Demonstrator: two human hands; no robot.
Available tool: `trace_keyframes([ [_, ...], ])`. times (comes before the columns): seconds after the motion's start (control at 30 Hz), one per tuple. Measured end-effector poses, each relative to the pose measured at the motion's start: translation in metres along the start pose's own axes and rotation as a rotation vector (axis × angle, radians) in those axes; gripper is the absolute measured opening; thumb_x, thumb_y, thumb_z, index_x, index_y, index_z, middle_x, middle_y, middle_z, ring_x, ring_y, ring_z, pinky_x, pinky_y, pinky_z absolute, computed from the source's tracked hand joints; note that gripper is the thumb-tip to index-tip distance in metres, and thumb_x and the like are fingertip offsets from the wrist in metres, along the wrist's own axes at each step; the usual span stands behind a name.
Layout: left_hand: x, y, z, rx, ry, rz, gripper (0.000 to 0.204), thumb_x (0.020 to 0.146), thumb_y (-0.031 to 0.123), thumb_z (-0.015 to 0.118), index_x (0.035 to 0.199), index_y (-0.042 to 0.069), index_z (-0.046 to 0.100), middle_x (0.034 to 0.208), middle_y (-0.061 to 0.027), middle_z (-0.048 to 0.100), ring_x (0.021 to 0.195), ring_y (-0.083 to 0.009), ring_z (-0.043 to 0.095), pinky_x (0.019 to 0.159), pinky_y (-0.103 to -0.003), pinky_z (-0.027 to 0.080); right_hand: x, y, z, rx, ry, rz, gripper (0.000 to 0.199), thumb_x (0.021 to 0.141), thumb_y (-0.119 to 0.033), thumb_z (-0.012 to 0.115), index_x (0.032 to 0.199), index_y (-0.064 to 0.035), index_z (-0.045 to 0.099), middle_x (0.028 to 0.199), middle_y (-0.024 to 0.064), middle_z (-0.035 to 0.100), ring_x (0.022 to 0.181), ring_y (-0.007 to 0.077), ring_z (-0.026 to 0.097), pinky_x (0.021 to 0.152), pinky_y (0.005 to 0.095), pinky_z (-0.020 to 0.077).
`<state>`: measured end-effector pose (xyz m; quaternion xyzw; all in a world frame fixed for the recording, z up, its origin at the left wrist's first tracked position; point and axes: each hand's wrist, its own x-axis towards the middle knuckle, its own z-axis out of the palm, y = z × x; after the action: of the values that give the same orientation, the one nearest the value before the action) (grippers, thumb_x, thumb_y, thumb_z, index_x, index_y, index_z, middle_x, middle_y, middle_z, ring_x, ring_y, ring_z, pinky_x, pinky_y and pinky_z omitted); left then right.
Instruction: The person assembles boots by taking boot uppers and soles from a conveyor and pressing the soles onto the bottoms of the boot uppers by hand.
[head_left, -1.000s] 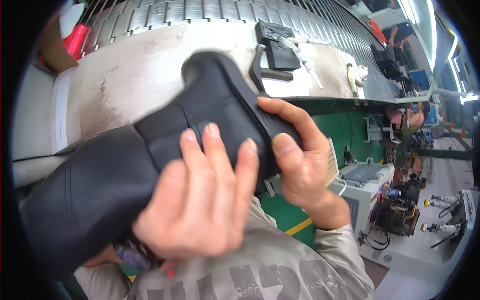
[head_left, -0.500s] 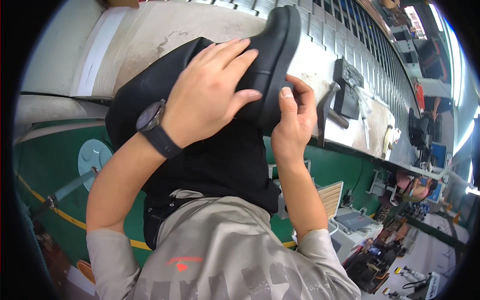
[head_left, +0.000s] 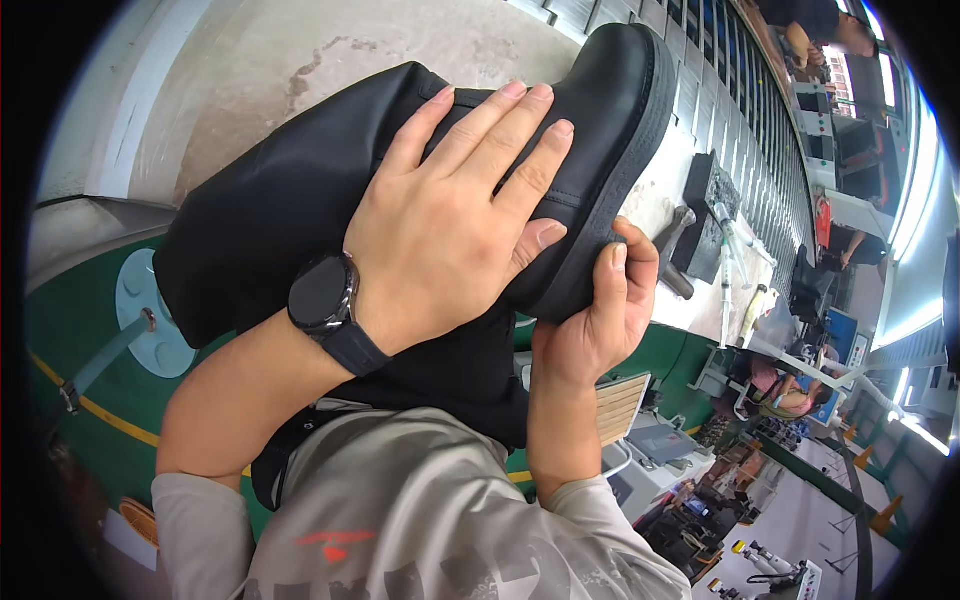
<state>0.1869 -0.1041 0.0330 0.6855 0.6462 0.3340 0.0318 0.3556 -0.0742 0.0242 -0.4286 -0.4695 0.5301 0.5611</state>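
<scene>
A tall black boot (head_left: 270, 190) lies on its side across the near edge of the workbench, its toe pointing away and to the right, its shaft reaching toward me on the left. My left hand (head_left: 450, 215) rests flat on the boot's ankle, fingers stretched out and spread, thumb near the seam above the sole. At the heel, my right hand (head_left: 600, 310) is closed on the sole's edge between thumb and fingers. The fingertips under the sole are partly hidden.
Right of the boot, a hammer (head_left: 676, 238) lies beside a black block (head_left: 716, 215) and a clear syringe-like tool (head_left: 728, 260). A metal roller conveyor (head_left: 740, 130) runs behind the workbench (head_left: 250, 110). A pale blue stool (head_left: 150, 310) stands at lower left. Other people sit farther right.
The boot has come nearer and shifted, its toe now farther right. My left hand has moved right and down with its fingers spread wider. My right hand stays at the heel, lower in the picture.
</scene>
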Motion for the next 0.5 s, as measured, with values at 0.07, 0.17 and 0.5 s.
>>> trace_keyframes([
  [0.07, 0.001, -0.002, 0.0, 0.0, 0.013, -0.001, 0.062, 0.101, 0.041, 0.058, 0.153, 0.007, 0.051, 0.159, -0.0138, 0.049, 0.146, -0.0314, 0.047, 0.12, -0.052, 0.032, -0.002, 0.001, 0.002, -0.013, 0.018, -0.019, 0.022, 0.102, -0.005, 0.06, 0.123, 0.0025, 0.06, 0.121, 0.006, 0.061, 0.109, 0.0097, 0.054, 0.099, 0.0251, 0.0402],
  [0.17, 0.005, -0.017, -0.002, -0.026, 0.047, 0.068, 0.06, 0.1, 0.042, 0.059, 0.148, 0.006, 0.056, 0.155, -0.0133, 0.053, 0.142, -0.0318, 0.051, 0.119, -0.052, 0.035, -0.017, -0.003, 0.001, -0.011, 0.024, 0.014, 0.028, 0.1, -0.003, 0.057, 0.127, 0.0042, 0.056, 0.125, 0.0085, 0.058, 0.115, 0.0135, 0.052, 0.104, 0.0289, 0.0382],
  [0.5, -0.073, 0.013, -0.021, -0.377, 0.182, 0.049, 0.086, 0.088, 0.061, 0.075, 0.142, -0.003, 0.055, 0.142, -0.0268, 0.061, 0.133, -0.0435, 0.06, 0.117, -0.06, 0.036, 0.009, -0.088, -0.031, -1.139, -0.893, -0.976, 0.057, 0.072, -0.021, 0.084, 0.124, -0.0001, 0.07, 0.128, 0.0155, 0.061, 0.117, 0.0339, 0.059, 0.114, 0.0625, 0.0394],
])
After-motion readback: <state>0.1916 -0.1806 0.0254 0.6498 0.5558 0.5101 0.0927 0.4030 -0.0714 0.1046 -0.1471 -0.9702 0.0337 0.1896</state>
